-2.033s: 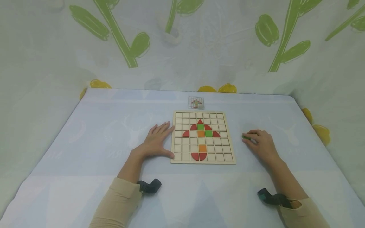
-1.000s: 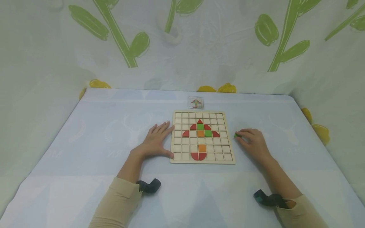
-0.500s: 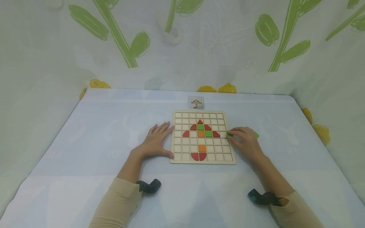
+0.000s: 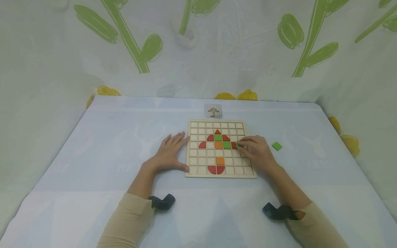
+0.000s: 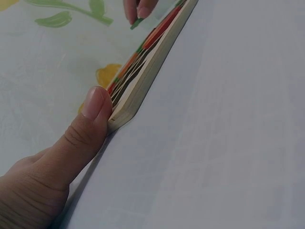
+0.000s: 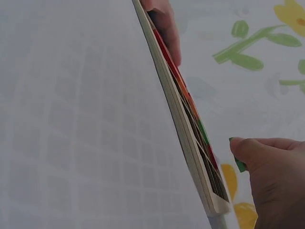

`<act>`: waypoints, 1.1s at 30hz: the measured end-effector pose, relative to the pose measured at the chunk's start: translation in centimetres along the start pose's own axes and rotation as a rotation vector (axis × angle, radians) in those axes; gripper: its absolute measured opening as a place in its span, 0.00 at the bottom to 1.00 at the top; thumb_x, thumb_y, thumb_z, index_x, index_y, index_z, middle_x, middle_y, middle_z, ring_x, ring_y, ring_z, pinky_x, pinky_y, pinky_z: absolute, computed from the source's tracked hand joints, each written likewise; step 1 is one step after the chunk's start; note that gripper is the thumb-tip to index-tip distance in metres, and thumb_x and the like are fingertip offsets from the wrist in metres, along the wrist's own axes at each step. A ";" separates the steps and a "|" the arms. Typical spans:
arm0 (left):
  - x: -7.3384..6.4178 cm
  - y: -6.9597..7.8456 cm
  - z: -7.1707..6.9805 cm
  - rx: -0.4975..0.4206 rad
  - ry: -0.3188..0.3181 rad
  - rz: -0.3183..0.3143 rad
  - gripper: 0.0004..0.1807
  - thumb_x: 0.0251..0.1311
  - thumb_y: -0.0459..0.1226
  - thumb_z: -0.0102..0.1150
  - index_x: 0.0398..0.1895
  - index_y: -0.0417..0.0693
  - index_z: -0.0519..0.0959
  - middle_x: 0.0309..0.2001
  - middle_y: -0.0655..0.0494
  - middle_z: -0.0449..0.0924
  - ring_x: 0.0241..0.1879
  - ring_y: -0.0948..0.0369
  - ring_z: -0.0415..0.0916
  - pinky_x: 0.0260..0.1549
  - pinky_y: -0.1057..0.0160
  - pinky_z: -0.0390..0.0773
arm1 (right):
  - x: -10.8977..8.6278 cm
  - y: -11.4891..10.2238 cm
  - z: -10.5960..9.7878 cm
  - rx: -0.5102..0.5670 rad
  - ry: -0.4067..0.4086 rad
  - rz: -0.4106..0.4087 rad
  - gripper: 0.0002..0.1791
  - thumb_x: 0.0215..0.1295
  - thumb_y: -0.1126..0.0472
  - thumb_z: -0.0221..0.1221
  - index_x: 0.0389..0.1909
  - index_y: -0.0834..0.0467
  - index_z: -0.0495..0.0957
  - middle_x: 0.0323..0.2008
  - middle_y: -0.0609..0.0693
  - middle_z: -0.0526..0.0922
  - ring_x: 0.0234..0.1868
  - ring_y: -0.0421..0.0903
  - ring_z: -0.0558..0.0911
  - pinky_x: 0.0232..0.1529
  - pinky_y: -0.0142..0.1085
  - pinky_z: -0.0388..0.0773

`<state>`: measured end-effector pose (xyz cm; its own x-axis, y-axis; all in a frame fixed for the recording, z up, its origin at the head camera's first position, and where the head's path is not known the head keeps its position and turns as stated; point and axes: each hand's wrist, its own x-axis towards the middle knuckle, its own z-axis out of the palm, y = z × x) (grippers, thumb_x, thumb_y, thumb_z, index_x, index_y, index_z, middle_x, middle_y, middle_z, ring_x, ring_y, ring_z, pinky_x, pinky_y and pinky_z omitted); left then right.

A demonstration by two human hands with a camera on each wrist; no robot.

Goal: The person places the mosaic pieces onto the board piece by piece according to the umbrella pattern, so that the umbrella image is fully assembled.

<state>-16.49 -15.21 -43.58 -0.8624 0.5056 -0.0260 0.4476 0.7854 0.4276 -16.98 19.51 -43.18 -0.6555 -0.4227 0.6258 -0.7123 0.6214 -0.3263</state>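
A wooden grid board [image 4: 238, 171] lies on the table, with red quarter-round pieces [image 4: 212, 169], a red triangle [image 4: 217, 132], orange squares [image 4: 220, 161] and green squares [image 4: 227, 144] in its cells. Against the board's left edge rests my left hand [image 4: 168, 153], fingers spread and thumb at the near corner. My right hand [image 4: 258, 151] pinches a small green tile [image 6: 240, 164] between thumb and fingers. It hangs over the right part of the board, overlapping the rightmost red piece in the head view. Another green square tile [image 4: 277, 146] lies on the table to the right of that hand.
A small pattern card [image 4: 213, 111] showing a similar coloured figure lies just beyond the board's far edge. Behind the table [image 4: 124, 113] rises a pale backdrop [image 4: 229, 51] printed with green leaves and yellow shapes.
My right hand has moved left from beside the board to over its right columns, carrying the green tile. The loose green tile has come into view behind it. My left hand has stayed put.
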 end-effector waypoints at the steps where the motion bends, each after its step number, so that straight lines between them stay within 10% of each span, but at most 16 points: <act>1: 0.0 0.0 0.0 0.001 0.000 -0.001 0.66 0.33 0.66 0.69 0.74 0.48 0.51 0.76 0.47 0.41 0.75 0.51 0.37 0.70 0.46 0.35 | 0.1 -0.1 0.1 0.002 -0.006 -0.002 0.13 0.43 0.68 0.72 0.34 0.61 0.85 0.35 0.54 0.84 0.38 0.51 0.78 0.40 0.38 0.67; 33: 0.1 -0.3 0.1 0.007 0.007 0.010 0.66 0.32 0.66 0.70 0.74 0.47 0.51 0.75 0.46 0.42 0.75 0.51 0.37 0.70 0.46 0.35 | 2.1 -3.0 3.3 0.044 -0.199 -0.058 0.11 0.47 0.60 0.72 0.34 0.56 0.86 0.37 0.48 0.85 0.39 0.46 0.78 0.41 0.38 0.72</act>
<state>-16.62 -15.33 -43.81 -0.8593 0.5113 -0.0155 0.4580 0.7826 0.4217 -17.05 14.61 -43.27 -0.6466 -0.5815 0.4937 -0.7576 0.5648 -0.3270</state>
